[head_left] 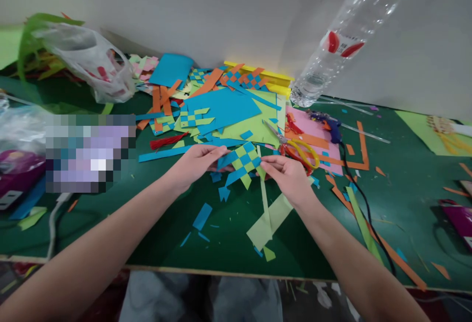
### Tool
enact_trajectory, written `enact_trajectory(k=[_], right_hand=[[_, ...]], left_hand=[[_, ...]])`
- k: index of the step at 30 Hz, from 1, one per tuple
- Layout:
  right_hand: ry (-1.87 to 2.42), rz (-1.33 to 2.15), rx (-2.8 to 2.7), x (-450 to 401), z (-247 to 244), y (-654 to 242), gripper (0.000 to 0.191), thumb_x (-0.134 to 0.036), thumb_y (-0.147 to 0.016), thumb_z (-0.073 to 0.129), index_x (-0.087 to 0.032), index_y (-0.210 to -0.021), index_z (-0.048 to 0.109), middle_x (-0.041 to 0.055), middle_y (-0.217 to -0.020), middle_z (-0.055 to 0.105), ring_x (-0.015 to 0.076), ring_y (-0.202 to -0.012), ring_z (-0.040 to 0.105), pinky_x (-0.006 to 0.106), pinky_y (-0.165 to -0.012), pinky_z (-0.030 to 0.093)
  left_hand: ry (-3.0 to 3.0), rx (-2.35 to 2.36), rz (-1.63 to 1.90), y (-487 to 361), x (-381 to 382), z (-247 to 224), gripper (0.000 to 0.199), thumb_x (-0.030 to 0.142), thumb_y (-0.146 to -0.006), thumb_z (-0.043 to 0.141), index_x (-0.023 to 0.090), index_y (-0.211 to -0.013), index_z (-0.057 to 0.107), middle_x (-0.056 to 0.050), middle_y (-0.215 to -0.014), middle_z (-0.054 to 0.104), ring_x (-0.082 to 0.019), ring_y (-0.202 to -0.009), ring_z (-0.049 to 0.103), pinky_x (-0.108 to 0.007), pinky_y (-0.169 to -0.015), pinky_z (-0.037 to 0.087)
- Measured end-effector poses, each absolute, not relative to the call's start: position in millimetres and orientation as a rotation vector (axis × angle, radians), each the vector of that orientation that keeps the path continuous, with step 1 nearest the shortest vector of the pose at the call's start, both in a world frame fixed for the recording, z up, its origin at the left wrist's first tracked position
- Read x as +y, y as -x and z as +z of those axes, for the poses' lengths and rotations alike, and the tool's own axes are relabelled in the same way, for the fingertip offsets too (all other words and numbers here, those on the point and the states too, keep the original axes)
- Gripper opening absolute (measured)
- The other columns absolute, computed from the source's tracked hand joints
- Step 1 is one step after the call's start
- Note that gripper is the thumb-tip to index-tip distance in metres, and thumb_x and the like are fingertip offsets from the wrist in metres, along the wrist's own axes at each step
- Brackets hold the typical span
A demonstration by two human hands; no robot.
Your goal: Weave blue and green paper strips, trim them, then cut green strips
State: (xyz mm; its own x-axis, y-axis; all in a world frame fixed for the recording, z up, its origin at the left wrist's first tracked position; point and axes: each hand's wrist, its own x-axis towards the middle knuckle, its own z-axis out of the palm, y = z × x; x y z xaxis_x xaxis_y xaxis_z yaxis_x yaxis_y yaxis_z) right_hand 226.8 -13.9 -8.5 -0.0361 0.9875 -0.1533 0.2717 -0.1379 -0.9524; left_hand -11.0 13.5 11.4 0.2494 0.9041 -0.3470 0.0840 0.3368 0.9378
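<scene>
A woven piece of blue and light-green paper strips (246, 158) is held up between both hands, over the green table. My left hand (201, 162) pinches its left side, where a blue strip end sticks out. The fingers of my right hand (285, 172) are closed on its right corner. Loose strip ends point down from the weave. Just behind my right hand lie scissors with yellow handles (302, 154). Below that hand rests a pale green strip (269, 221), and a small blue paper piece (202, 216) lies nearer the front edge.
Behind the hands, blue sheets (224, 108) and woven pieces are piled. A clear bottle (319, 73) stands at the back right, near a blue glue gun (334, 130) with a black cable. At left are a plastic bag (99, 66) and a pixelated device (90, 157).
</scene>
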Motion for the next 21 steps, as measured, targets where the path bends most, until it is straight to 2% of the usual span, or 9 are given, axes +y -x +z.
enact_trajectory(k=[5, 8, 14, 17, 21], right_hand=[[1.509, 1.187, -1.39, -14, -4, -228, 0.029, -0.042, -0.078, 0.071, -0.021, -0.098, 0.074, 0.0062, -0.092, 0.078, 0.0203, -0.08, 0.073, 0.037, -0.077, 0.061], [1.511, 1.189, -1.425, -15, -2, -227, 0.027, -0.041, -0.078, 0.071, -0.022, -0.097, 0.075, 0.0061, -0.093, 0.078, 0.0211, -0.084, 0.074, 0.04, -0.083, 0.061], [1.461, 1.233, -1.484, -15, -2, -227, 0.026, -0.042, -0.078, 0.071, -0.024, -0.097, 0.076, 0.0041, -0.094, 0.078, 0.0214, -0.086, 0.074, 0.04, -0.084, 0.061], [1.448, 1.272, -1.527, -17, 0, -226, 0.025, -0.042, -0.079, 0.07, -0.024, -0.096, 0.076, 0.0035, -0.09, 0.078, 0.0211, -0.084, 0.074, 0.038, -0.081, 0.061], [1.436, 1.324, -1.583, -20, 3, -224, 0.027, -0.043, -0.081, 0.069, -0.023, -0.098, 0.076, 0.0037, -0.082, 0.078, 0.0205, -0.08, 0.074, 0.036, -0.078, 0.061]], left_hand=[[-1.063, 1.279, 0.831, 13, 17, 10, 0.043, 0.057, -0.078, 0.068, 0.016, -0.087, 0.079, -0.013, -0.089, 0.076, -0.022, -0.077, 0.071, -0.029, -0.068, 0.056], [-1.106, 1.302, 0.852, 15, 19, 8, 0.041, 0.054, -0.079, 0.068, 0.015, -0.086, 0.079, -0.013, -0.085, 0.076, -0.021, -0.074, 0.069, -0.028, -0.066, 0.055], [-1.278, 1.321, 0.766, 19, 21, 0, 0.038, 0.055, -0.078, 0.069, 0.02, -0.089, 0.08, -0.009, -0.085, 0.076, -0.018, -0.072, 0.067, -0.027, -0.066, 0.053], [-1.428, 1.301, 0.7, 20, 22, -1, 0.036, 0.053, -0.073, 0.074, 0.022, -0.09, 0.08, -0.005, -0.077, 0.075, -0.017, -0.065, 0.063, -0.025, -0.059, 0.048], [-1.518, 1.266, 0.652, 19, 21, 1, 0.03, 0.049, -0.069, 0.078, 0.023, -0.083, 0.081, -0.005, -0.077, 0.076, -0.017, -0.064, 0.062, -0.025, -0.058, 0.045]])
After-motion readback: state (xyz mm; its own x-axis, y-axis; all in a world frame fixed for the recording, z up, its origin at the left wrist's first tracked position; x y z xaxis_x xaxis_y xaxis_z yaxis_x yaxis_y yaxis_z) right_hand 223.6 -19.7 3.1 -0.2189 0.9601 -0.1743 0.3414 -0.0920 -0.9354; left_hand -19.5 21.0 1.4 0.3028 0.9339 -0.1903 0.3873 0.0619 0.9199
